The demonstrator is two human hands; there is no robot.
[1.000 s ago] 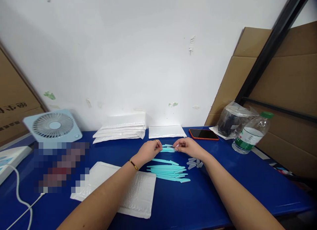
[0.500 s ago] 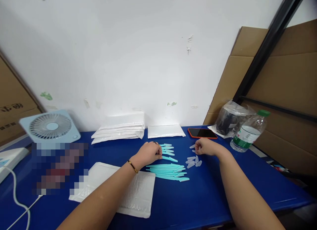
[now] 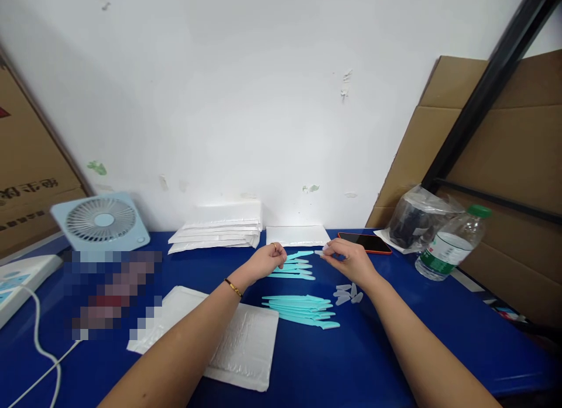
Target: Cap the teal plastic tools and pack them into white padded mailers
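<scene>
My left hand (image 3: 267,260) pinches the end of a teal plastic razor-like stick (image 3: 300,254), held just above a small row of the same sticks (image 3: 293,270). My right hand (image 3: 349,258) pinches a small clear cap (image 3: 319,253) close to the free tip of that stick. A second pile of teal sticks (image 3: 302,310) lies nearer to me on the blue table (image 3: 395,349). Several loose clear caps (image 3: 348,293) lie beside my right wrist.
A white padded mailer (image 3: 228,343) lies under my left forearm; more mailers (image 3: 217,235) are stacked by the wall, one apart (image 3: 296,235). A small fan (image 3: 103,220), a phone (image 3: 364,243), a bagged dark object (image 3: 417,218), a water bottle (image 3: 450,243) and leaning cardboard (image 3: 504,162) ring the table.
My right hand went out to the loose caps at the right, then came back left with a cap to the stick's tip. My left hand lifted one teal stick.
</scene>
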